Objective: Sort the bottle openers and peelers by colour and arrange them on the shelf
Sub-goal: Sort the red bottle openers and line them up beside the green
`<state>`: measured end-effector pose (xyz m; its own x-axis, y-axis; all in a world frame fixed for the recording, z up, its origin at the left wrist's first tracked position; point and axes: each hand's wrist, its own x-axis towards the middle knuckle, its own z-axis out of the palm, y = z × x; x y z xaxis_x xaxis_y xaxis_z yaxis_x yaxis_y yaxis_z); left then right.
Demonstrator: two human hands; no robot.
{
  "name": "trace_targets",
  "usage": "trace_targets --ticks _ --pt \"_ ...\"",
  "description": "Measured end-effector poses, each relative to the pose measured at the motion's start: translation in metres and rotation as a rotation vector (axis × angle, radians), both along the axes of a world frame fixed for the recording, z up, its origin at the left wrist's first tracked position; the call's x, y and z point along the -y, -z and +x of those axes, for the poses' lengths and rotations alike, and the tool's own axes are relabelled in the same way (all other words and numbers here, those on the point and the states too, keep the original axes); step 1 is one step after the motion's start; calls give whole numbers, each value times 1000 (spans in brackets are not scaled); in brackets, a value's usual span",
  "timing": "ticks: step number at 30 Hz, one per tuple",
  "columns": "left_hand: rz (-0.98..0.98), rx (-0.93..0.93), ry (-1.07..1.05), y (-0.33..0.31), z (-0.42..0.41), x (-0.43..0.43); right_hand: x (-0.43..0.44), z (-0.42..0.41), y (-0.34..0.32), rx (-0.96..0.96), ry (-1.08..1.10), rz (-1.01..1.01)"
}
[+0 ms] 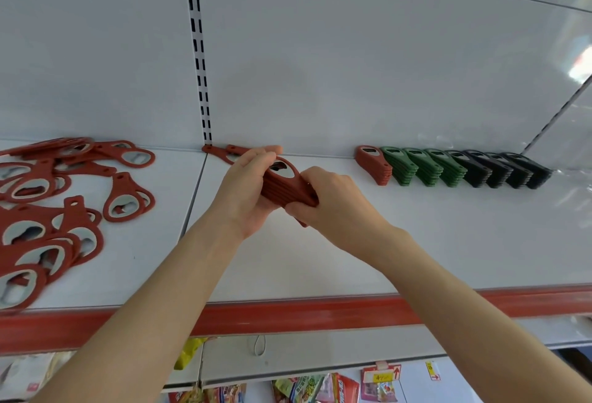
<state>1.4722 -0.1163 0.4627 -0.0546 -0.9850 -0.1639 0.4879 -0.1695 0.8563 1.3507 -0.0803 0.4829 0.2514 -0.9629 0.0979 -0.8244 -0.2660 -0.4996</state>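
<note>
Red bottle-opener stack: left hand, right hand both grip it; square edges, then seat beside red pile.

The person's body shows as two slim, bare forearms, the left forearm and the right forearm, uncovered all the way to the wrists, each ending in a bare hand, the left hand and the right hand.
</note>
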Motion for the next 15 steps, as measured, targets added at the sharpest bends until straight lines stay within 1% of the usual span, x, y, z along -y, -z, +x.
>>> trace_targets --ticks 6,15 --pt "-26 6 7 -1 -2 1 1 0 1 18 11 29" --pt "-23 -19 -20 -5 -11 3 4 -6 2 49 50 -7"
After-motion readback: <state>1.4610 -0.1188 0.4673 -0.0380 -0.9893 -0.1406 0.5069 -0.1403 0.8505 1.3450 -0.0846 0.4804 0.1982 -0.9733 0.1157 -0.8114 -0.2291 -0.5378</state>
